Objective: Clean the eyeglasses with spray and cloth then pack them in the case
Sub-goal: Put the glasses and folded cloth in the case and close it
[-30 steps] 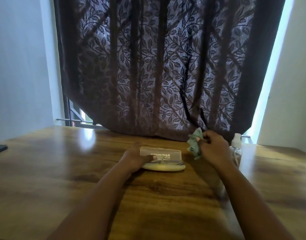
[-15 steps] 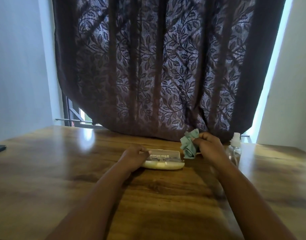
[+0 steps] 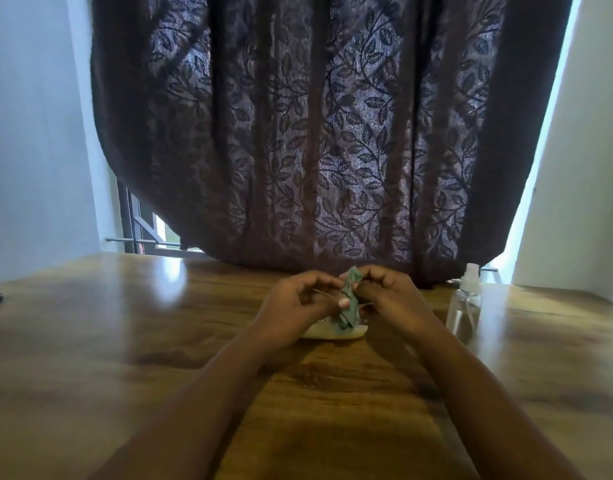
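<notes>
Cloth [image 3: 349, 303] is pinched between both hands, left [image 3: 298, 303] and right [image 3: 390, 296], above the case [image 3: 333, 331].

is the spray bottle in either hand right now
No, the spray bottle stands alone on the table, right of the right hand, while both hands hold the green cloth.

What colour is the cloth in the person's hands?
Pale green; the cloth shows best in the head view.

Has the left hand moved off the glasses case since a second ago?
Yes. The left hand has risen off the case and now meets the green cloth above it.
</notes>
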